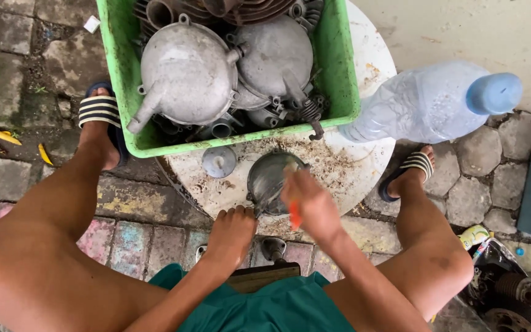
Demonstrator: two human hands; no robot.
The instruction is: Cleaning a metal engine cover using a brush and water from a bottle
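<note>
Round white stool top (364, 166), gritty: left hand (232, 233) fisted on edge, right hand (308, 203) pinching orange tool (294, 216) against metal cover (268, 179); could slip off.

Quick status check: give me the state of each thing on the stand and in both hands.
Left hand: fist closed on the table edge, steadying the round metal cover.
Right hand: gripping an orange-handled tool against the cover.
Round metal cover: tilted on the white table.
Green crate: full of grey metal parts.
Plastic bottle: capped, lying tilted.
Small round cap: loose on the table.
</note>
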